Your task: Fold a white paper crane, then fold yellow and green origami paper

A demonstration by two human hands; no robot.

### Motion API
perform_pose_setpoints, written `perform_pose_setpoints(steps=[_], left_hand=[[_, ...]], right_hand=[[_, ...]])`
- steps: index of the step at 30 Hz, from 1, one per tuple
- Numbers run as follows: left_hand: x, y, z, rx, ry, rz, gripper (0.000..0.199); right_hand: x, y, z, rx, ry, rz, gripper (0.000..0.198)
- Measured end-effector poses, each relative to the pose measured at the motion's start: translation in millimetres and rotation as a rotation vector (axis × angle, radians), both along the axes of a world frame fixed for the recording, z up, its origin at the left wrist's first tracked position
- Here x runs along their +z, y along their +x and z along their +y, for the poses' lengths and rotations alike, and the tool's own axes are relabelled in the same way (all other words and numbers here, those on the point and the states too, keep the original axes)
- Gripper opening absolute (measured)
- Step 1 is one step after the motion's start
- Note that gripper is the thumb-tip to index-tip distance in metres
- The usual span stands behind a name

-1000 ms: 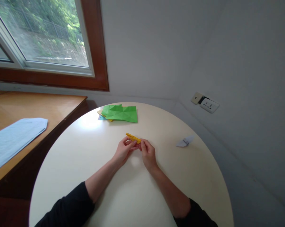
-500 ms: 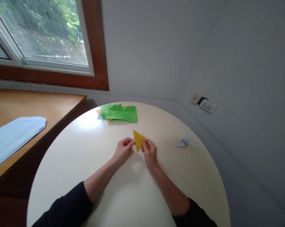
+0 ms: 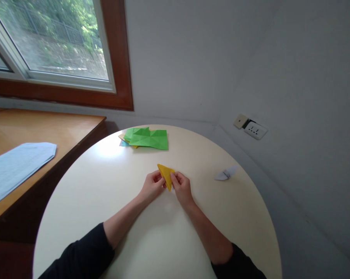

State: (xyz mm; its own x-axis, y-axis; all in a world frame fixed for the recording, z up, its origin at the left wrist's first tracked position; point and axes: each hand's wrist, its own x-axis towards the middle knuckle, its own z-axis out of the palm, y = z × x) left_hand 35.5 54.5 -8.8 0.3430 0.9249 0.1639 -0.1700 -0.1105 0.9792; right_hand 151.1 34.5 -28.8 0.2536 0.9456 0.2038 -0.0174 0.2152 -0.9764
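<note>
A small folded piece of yellow paper (image 3: 166, 175), roughly triangular, is held between my two hands just above the table. My left hand (image 3: 153, 185) pinches its left side, thumb in front and the other fingers curled behind. On the other side, my right hand (image 3: 183, 188) grips the paper's right edge between thumb and fingers. One point of the paper sticks out to the upper left and another points down between the hands. The fingertips behind the paper are partly hidden.
Both forearms rest over a round white table (image 3: 90, 201). Creased green paper (image 3: 150, 139) lies on other coloured sheets at the far side. A folded white paper piece (image 3: 226, 173) lies to the right. A wooden desk (image 3: 73, 126) with printed sheets (image 3: 20, 166) stands at left.
The yellow paper has turned and shifted slightly left and down. My left fingers have come onto its side, and my right hand has moved a little left with it.
</note>
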Motion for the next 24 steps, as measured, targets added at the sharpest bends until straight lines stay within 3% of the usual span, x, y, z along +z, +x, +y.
perform_pose_setpoints(steps=[5,8,14,24], left_hand=[[-5.9,0.9,2.1,0.084,0.031,0.014,0.015],[-11.5,1.7,2.7,0.136,0.050,0.020,0.014],[-19.7,-0.2,2.0,0.225,0.175,0.139,0.044],[-16.2,-0.8,-2.1,0.235,0.292,0.250,0.025]], right_hand=[[-2.9,-2.1,-0.6,-0.153,0.060,-0.061,0.026],[-2.9,-3.8,-3.6,-0.150,0.112,-0.187,0.024],[0.2,-4.9,-7.1,-0.160,0.171,-0.452,0.031],[3.9,-5.8,-9.9,-0.195,0.259,-0.532,0.023]])
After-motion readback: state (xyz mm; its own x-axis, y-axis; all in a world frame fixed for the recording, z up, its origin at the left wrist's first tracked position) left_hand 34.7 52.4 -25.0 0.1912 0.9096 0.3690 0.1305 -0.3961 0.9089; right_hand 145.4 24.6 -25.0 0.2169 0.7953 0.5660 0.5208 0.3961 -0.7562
